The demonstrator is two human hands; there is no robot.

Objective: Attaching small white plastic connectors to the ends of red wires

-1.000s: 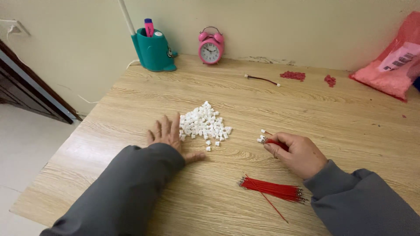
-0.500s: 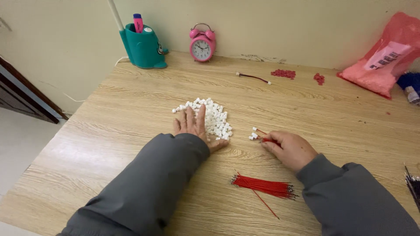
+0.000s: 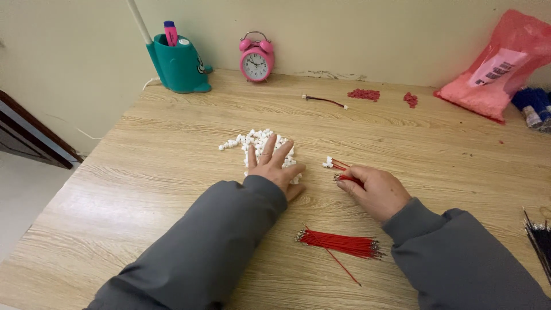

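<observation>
My left hand (image 3: 274, 166) lies flat, fingers spread, on a heap of small white plastic connectors (image 3: 252, 141) in the middle of the wooden table (image 3: 143, 189). To its right my right hand (image 3: 373, 188) pinches a short red wire (image 3: 340, 167) that ends in a white connector (image 3: 329, 163). A bundle of red wires (image 3: 340, 243) lies on the table just in front of my right sleeve, with one loose wire across it.
At the back stand a teal pen holder (image 3: 179, 64) and a pink alarm clock (image 3: 256, 57). A finished wire (image 3: 325, 100), two small red piles (image 3: 365, 93), a pink bag (image 3: 496, 60) and black wires (image 3: 538, 241) lie to the right.
My left hand has slid further onto the white connector heap and now covers part of it. My right hand has kept its hold on the red wire. The camera has shifted slightly.
</observation>
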